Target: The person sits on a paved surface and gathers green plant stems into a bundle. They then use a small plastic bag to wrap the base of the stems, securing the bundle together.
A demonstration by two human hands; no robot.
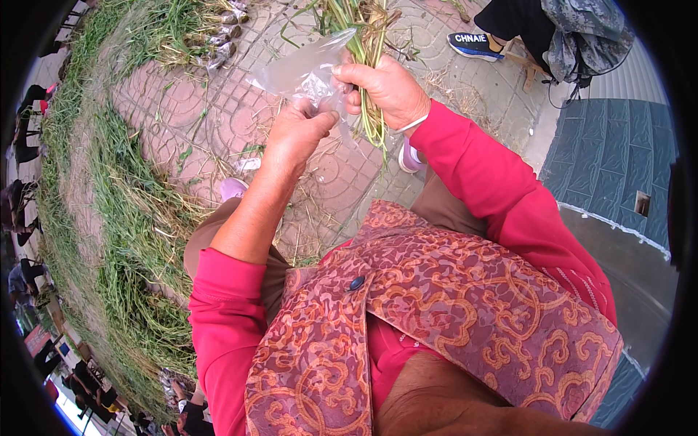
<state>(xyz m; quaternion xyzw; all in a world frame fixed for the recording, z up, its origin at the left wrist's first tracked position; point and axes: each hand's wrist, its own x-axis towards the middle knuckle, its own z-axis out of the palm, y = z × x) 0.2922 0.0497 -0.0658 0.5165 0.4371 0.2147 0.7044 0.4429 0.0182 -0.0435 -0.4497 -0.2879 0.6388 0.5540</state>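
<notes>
My right hand (390, 90) is closed around a bundle of green and yellowish plant stems (373, 117), whose lower ends hang below the fist and whose upper part runs out at the top of the picture. A clear plastic bag (305, 68) is spread out just left of the stems. My left hand (305, 128) pinches the bag's lower edge between thumb and fingers. The thumb and fingertips of my right hand also touch the bag's right side. Whether anything is inside the bag cannot be told.
Long heaps of cut green plants (136, 218) lie on the paving at the left. Bundles with plastic-wrapped ends (223, 41) lie at the upper left. Another person's shoe (474, 45) and a wooden stool (528, 71) are at the upper right, near a dark tiled surface (611, 158).
</notes>
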